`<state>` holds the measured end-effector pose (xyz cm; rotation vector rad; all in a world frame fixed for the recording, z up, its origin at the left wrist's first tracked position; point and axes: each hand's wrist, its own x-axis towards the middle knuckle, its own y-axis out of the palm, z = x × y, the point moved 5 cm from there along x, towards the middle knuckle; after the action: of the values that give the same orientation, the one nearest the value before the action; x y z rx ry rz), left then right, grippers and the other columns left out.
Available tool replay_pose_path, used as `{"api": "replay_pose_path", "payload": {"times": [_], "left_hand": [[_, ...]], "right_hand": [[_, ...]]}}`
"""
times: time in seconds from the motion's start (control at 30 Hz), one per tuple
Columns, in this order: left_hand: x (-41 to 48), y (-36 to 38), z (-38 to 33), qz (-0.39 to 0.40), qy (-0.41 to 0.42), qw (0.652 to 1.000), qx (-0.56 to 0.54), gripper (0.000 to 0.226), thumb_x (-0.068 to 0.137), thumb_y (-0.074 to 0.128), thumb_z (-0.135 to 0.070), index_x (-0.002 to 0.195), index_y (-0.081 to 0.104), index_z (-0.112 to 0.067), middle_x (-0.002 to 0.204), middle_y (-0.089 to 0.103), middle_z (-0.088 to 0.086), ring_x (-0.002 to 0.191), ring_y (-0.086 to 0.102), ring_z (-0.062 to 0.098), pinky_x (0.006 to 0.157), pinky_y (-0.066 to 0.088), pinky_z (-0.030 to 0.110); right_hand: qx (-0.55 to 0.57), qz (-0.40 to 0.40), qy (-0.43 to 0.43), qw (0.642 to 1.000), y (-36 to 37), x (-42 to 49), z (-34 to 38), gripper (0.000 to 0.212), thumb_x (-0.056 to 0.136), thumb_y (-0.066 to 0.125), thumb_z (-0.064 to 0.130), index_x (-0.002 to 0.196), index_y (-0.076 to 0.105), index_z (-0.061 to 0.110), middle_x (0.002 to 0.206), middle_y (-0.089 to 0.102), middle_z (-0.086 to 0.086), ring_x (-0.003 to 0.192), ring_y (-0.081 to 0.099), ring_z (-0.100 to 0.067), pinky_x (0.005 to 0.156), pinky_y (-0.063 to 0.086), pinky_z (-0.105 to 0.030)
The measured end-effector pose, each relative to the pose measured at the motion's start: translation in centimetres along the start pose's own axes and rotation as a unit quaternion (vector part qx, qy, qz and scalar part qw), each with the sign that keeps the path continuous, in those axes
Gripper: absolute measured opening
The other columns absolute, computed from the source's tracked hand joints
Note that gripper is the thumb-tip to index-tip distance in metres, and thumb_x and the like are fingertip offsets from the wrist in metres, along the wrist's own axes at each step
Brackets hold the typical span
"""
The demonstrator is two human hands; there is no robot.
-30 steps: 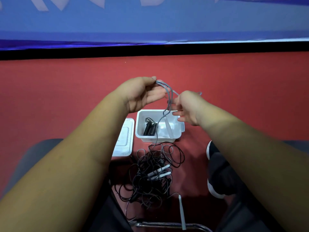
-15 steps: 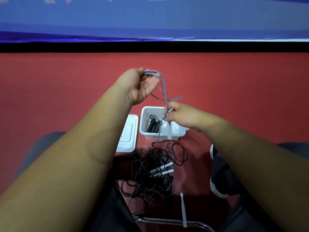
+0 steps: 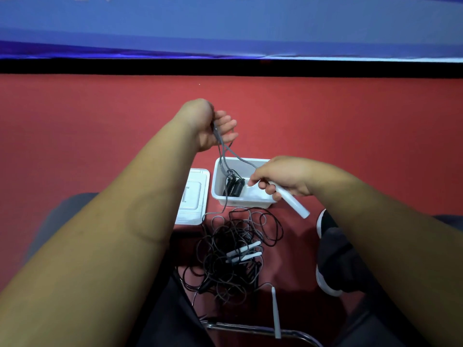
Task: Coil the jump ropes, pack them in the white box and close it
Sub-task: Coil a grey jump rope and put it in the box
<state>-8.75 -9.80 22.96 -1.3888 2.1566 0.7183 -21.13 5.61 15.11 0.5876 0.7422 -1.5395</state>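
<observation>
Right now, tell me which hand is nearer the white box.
Right. The right hand is over the white box's rim, gripping a handle; the left hand holds grey rope beyond it.

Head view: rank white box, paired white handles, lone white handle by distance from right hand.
1. White box, directly under the right hand.
2. Paired white handles, in the tangle nearer the person.
3. Lone white handle, by the metal frame at the bottom.
</observation>
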Motion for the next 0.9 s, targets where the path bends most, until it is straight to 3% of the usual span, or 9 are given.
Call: {"api": "replay_pose_path", "payload": {"times": [0.1,0.23,0.3,0.4,0.5,0.6,0.7,0.8,0.9], "left_hand": [[-0.1,-0.2,0.7,-0.03,-0.004,0.989,0.144,0.035,0.106,0.017,-0.012,0.098,0.049,0.002,0.084,0.06,0.018,0.068,0.073,0.033,0.065,0.06,0.049],[0.2,-0.8,1.8,-0.068,-0.026,0.951,0.301,0.041,0.113,0.018,-0.017,0.093,0.048,0.002,0.094,0.069,0.024,0.071,0.069,0.033,0.07,0.06,0.045],[0.8,-1.1,2.2,-0.076,-0.039,0.945,0.315,0.047,0.115,0.023,-0.026,0.087,0.05,0.0,0.084,0.071,0.015,0.062,0.065,0.024,0.06,0.055,0.035],[1.8,-1.2,1.9,-0.074,-0.012,0.956,0.284,0.043,0.112,0.034,-0.019,0.076,0.054,-0.006,0.065,0.059,0.008,0.049,0.052,0.02,0.049,0.049,0.026],[1.6,-0.9,1.7,-0.054,0.009,0.969,0.241,0.033,0.105,0.038,-0.006,0.077,0.055,-0.006,0.062,0.049,0.006,0.046,0.043,0.016,0.044,0.048,0.021],[1.3,0.0,1.6,-0.004,0.0,0.983,0.186,0.025,0.106,0.039,-0.004,0.087,0.055,-0.007,0.071,0.051,0.004,0.055,0.045,0.011,0.046,0.053,0.022],[1.0,0.9,1.6,0.044,-0.006,0.991,0.123,0.015,0.107,0.044,-0.005,0.1,0.057,-0.005,0.07,0.052,0.004,0.054,0.049,0.009,0.055,0.061,0.03],[0.8,1.4,1.6,0.071,-0.006,0.996,0.047,0.01,0.107,0.047,-0.002,0.108,0.056,-0.001,0.072,0.053,0.007,0.054,0.056,0.011,0.061,0.064,0.039],[0.8,1.8,1.6,0.083,-0.012,0.996,-0.038,0.011,0.109,0.045,-0.002,0.105,0.055,-0.004,0.08,0.052,0.008,0.057,0.056,0.009,0.064,0.066,0.047]], "right_hand": [[0.078,-0.094,-0.007,0.992,-1.5,-0.2,0.6,0.018,0.105,0.055,0.015,0.098,0.065,0.002,0.069,0.054,-0.006,0.052,0.051,-0.013,0.046,0.047,-0.026],[0.273,-0.216,0.003,0.937,-4.5,-0.9,0.7,0.031,0.111,0.051,0.04,0.094,0.055,0.014,0.081,0.06,-0.003,0.068,0.067,-0.015,0.05,0.064,-0.039],[0.338,-0.265,-0.019,0.903,-6.1,-1.0,0.7,0.031,0.111,0.051,0.04,0.09,0.055,0.017,0.071,0.052,0.001,0.057,0.055,-0.012,0.05,0.06,-0.032],[0.38,-0.308,-0.077,0.869,-7.6,-0.9,0.9,0.021,0.103,0.054,0.017,0.082,0.054,0.014,0.067,0.044,-0.001,0.046,0.037,-0.013,0.043,0.036,-0.021],[0.36,-0.285,-0.112,0.881,-7.2,-0.8,1.5,0.013,0.097,0.054,0.007,0.087,0.062,0.009,0.072,0.053,-0.005,0.048,0.045,-0.014,0.045,0.04,-0.022],[0.303,-0.209,-0.121,0.922,-5.2,-1.6,2.7,0.014,0.103,0.057,0.02,0.108,0.069,0.018,0.072,0.063,-0.001,0.052,0.058,-0.013,0.055,0.054,-0.024],[0.228,-0.162,-0.107,0.954,-3.4,-1.8,2.9,0.019,0.102,0.062,0.027,0.116,0.072,0.02,0.08,0.069,-0.002,0.05,0.056,-0.014,0.057,0.055,-0.027],[0.201,-0.134,-0.107,0.964,-1.9,-1.1,2.3,0.025,0.095,0.069,0.018,0.116,0.075,0.006,0.099,0.076,-0.007,0.051,0.053,-0.012,0.054,0.05,-0.026],[0.223,-0.103,-0.095,0.965,0.0,-0.4,1.4,0.026,0.094,0.067,0.011,0.118,0.077,0.007,0.107,0.076,-0.004,0.057,0.051,-0.014,0.055,0.053,-0.027]]}}
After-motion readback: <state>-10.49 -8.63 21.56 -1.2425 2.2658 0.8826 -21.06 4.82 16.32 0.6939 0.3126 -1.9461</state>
